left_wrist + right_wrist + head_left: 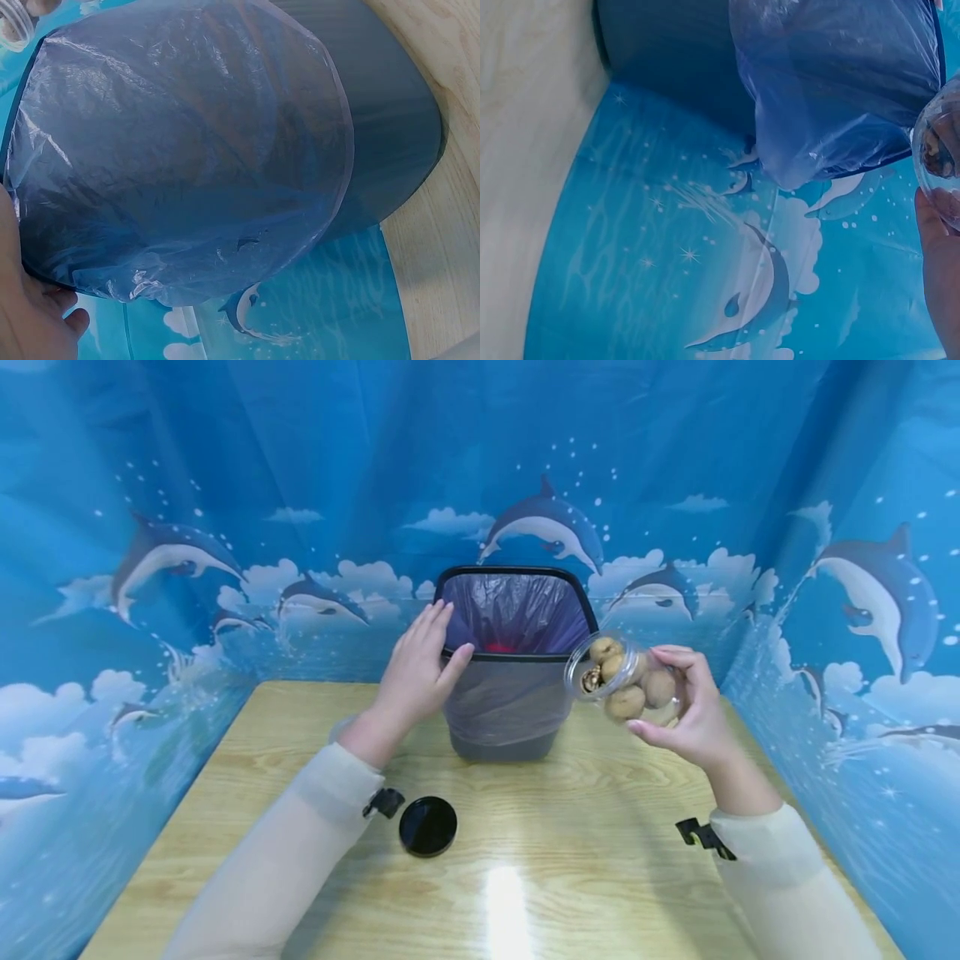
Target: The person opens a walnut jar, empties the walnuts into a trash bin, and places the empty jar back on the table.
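Note:
A grey trash bin (pixel 501 745) with a black rim, lined with a purplish plastic bag (pixel 517 697), stands on the table. Against its left rim rests my left hand (pixel 420 670), fingers extended and thumb apart; the left wrist view catches part of this hand (pixel 34 319) beside the bag. My right hand (pixel 693 710) grips a clear plastic jar (pixel 663 714) near the bin's right front corner. The jar is tilted, its uncovered mouth facing left toward the bin. Several walnuts (pixel 626 702) lie inside it, one showing a broken shell. Something red shows inside the bin.
A round black lid (pixel 428 827) lies on the wooden table (pixel 585 860) near my left forearm. Partly hidden behind the left wrist is a clear object (pixel 341 727). Blue dolphin-print curtains (pixel 360 485) enclose the table at the back and both sides.

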Demonstrator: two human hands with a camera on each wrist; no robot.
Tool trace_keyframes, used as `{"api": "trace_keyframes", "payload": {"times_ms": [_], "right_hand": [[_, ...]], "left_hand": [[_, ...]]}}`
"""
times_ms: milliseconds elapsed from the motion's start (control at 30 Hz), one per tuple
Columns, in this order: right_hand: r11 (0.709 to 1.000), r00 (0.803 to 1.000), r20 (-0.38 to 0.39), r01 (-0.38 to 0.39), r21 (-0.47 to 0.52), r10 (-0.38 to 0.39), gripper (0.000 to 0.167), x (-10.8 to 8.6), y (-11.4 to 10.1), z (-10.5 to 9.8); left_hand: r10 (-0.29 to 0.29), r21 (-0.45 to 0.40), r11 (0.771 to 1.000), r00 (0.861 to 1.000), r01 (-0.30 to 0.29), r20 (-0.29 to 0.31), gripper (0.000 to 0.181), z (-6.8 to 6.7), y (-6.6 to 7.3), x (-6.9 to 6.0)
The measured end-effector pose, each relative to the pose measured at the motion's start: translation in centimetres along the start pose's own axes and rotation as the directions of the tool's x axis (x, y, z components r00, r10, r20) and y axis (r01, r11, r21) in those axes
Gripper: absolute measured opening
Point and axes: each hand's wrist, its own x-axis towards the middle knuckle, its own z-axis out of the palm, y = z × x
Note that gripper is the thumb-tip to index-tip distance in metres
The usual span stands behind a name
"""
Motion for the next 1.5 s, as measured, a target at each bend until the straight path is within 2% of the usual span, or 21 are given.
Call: {"api": "trace_keyframes", "payload": {"times_ms": [300,733,967,1500], "right_hand": [[1.000,1.000,-0.004,-0.009,-0.009,0.009,0.083,2.1,-0.2,-0.8],[0.994,0.995,0.012,-0.096,-0.048,0.097,0.084,5.5,-0.2,-1.3],[0.963,0.981,0.024,-0.186,-0.193,0.194,0.085,6.9,-0.3,-1.4],[0.928,0.948,0.090,-0.274,-0.250,0.304,0.081,8.8,0.0,-2.2]], "left_hand": [[-0.003,-0.005,1.000,1.000,0.003,0.003,0.075,0.1,0.0,0.0],[-0.017,-0.003,1.000,1.000,0.017,0.015,0.076,-0.1,0.0,0.0],[-0.021,-0.007,1.000,1.000,0.021,0.016,0.076,0.0,0.0,-0.1],[-0.020,-0.002,1.000,1.000,0.020,0.013,0.076,-0.1,0.2,0.0]]}}
